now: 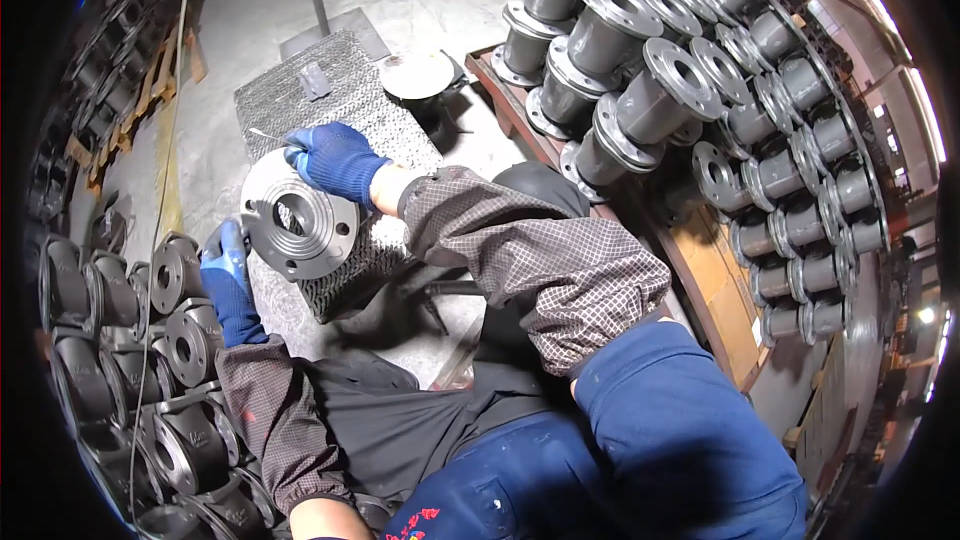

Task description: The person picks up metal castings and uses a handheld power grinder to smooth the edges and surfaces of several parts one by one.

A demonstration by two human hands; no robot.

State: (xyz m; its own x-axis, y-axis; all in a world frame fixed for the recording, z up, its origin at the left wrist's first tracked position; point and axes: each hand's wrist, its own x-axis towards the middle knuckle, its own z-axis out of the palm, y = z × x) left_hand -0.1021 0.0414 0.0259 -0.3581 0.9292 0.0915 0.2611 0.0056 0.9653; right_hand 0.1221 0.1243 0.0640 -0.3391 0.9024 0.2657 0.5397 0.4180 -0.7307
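A grey flanged metal fitting (335, 252) rests on a textured, patterned work surface (365, 100), its round ringed face and bolt holes turned up toward me. My left hand (228, 265), in a blue glove, grips the flange's left rim. At the far edge of the flange is my right hand (335, 157), also gloved in blue and closed. A thin pale stick-like tool (268, 135) juts out leftward from its fingers; the rest of it is hidden in the fist. A small grey flat piece (315, 81) lies farther back on the work surface.
Many grey flanged pipes (615, 25) are stacked on a pallet at the right. More grey flanged castings (185, 350) are piled close at my left, others on a wooden pallet (160, 75) farther off. A round pale-topped stand (416, 74) is behind the work surface. A thin cable (172, 140) hangs at left.
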